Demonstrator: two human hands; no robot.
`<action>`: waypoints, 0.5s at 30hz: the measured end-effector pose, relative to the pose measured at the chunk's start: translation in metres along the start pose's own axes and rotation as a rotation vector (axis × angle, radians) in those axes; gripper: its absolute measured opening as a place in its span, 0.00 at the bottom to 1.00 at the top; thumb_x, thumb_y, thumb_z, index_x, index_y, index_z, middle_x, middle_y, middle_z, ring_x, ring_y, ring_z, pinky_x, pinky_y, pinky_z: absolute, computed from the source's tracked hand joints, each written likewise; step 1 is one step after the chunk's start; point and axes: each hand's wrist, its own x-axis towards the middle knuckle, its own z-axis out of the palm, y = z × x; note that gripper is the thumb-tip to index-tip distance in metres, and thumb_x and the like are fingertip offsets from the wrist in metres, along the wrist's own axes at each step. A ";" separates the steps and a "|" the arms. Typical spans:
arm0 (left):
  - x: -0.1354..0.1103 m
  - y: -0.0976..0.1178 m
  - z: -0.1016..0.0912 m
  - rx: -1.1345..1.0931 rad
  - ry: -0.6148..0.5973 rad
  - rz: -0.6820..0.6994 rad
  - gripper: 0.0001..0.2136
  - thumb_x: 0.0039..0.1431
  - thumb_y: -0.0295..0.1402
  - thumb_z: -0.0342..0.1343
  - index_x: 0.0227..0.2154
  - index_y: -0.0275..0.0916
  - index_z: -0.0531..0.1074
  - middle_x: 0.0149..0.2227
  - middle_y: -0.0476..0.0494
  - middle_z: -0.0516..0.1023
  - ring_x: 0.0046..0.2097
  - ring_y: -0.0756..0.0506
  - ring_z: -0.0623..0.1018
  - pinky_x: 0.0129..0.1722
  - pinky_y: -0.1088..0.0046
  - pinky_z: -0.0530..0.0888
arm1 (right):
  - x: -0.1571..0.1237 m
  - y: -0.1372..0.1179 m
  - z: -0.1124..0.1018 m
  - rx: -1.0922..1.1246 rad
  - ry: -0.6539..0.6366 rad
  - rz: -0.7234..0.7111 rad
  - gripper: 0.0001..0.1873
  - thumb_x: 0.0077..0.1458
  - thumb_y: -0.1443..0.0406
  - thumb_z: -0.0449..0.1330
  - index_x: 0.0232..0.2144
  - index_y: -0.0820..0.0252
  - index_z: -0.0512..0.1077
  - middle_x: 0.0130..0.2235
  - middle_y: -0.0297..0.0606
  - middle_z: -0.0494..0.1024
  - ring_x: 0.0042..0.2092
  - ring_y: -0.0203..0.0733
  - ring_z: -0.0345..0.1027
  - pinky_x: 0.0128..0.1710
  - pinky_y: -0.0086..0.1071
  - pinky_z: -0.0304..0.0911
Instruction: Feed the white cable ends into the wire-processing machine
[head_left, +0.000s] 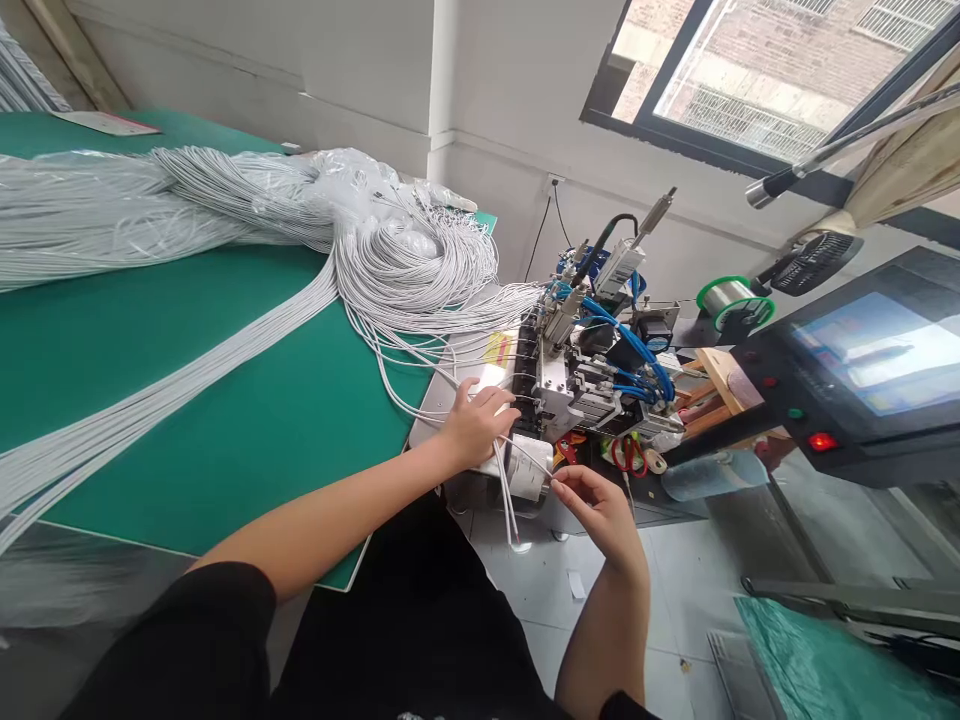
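Thin white cables at the small metal machine

Left hand (pixel 476 425) grips thin white cables (pixel 508 500) hanging at its 5 o'clock; right hand (pixel 596 505) pinches one cable end, machine (pixel 592 380) at 12 o'clock.

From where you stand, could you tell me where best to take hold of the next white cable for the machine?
Probably pinch a white cable near its free end, coming from the green mat side: the strands lie spread there, pointing towards the machine, clear of the tangled bundle.

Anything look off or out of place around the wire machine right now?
Nothing damaged. The white wires sprawl in a loose tangle across the green mat, and a paper scrap lies on the floor below the right hand.
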 end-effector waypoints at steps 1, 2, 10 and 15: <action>0.000 0.000 0.000 -0.006 0.006 0.010 0.11 0.60 0.28 0.49 0.42 0.43 0.73 0.49 0.43 0.75 0.50 0.43 0.72 0.56 0.53 0.53 | 0.000 0.000 0.000 0.000 0.013 0.004 0.15 0.53 0.53 0.63 0.34 0.60 0.73 0.30 0.37 0.73 0.31 0.39 0.64 0.29 0.30 0.57; 0.000 0.000 -0.001 -0.014 0.010 0.020 0.11 0.60 0.28 0.49 0.42 0.43 0.73 0.49 0.43 0.76 0.50 0.43 0.73 0.56 0.54 0.53 | 0.000 0.001 0.000 0.001 0.024 0.009 0.15 0.53 0.53 0.63 0.34 0.60 0.72 0.30 0.37 0.73 0.31 0.39 0.63 0.29 0.30 0.57; -0.001 0.001 -0.002 -0.057 0.048 0.074 0.11 0.60 0.27 0.49 0.43 0.42 0.72 0.45 0.45 0.77 0.46 0.45 0.75 0.55 0.58 0.54 | -0.003 0.001 -0.003 -0.049 -0.020 0.033 0.16 0.54 0.52 0.61 0.29 0.60 0.70 0.26 0.33 0.67 0.27 0.36 0.57 0.26 0.29 0.51; 0.000 -0.001 -0.003 -0.070 0.065 0.106 0.11 0.60 0.26 0.49 0.43 0.42 0.72 0.44 0.47 0.78 0.44 0.47 0.75 0.54 0.60 0.56 | -0.004 0.001 -0.003 -0.066 -0.045 0.020 0.16 0.55 0.53 0.61 0.28 0.60 0.69 0.26 0.32 0.65 0.27 0.35 0.54 0.25 0.29 0.49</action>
